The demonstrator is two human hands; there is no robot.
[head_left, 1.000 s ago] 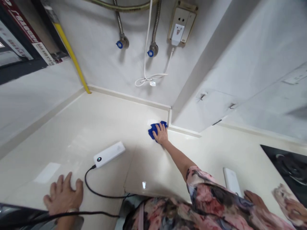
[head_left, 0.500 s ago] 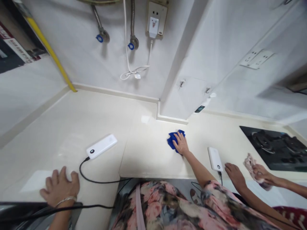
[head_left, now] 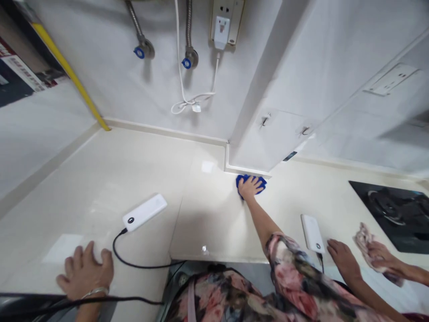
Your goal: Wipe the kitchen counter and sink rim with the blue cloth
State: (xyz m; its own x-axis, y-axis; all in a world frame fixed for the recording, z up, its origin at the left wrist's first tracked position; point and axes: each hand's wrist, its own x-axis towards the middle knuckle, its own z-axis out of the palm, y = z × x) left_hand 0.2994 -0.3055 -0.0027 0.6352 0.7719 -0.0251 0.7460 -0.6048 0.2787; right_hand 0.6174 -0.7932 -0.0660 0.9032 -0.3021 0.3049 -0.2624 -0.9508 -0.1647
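My right hand (head_left: 252,187) presses flat on a blue cloth (head_left: 260,183) on the cream counter (head_left: 100,179), right against the base of the white wall column (head_left: 268,112). The fingers are spread over the cloth. My left hand (head_left: 85,270) lies flat on the counter near its front edge at the left, fingers spread, holding nothing. A white power bank (head_left: 145,212) with a black cable (head_left: 134,264) lies just beyond my left hand.
A second white power bank (head_left: 312,233) lies at the right. Another person's hand (head_left: 342,259) rests beside it, and their other hand holds a pinkish rag (head_left: 367,239). A black gas hob (head_left: 395,212) sits far right. Pipes, valves and a socket hang on the back wall.
My right hand has slid the blue cloth from the open counter back up against the base of the wall column. My left hand has stayed put.
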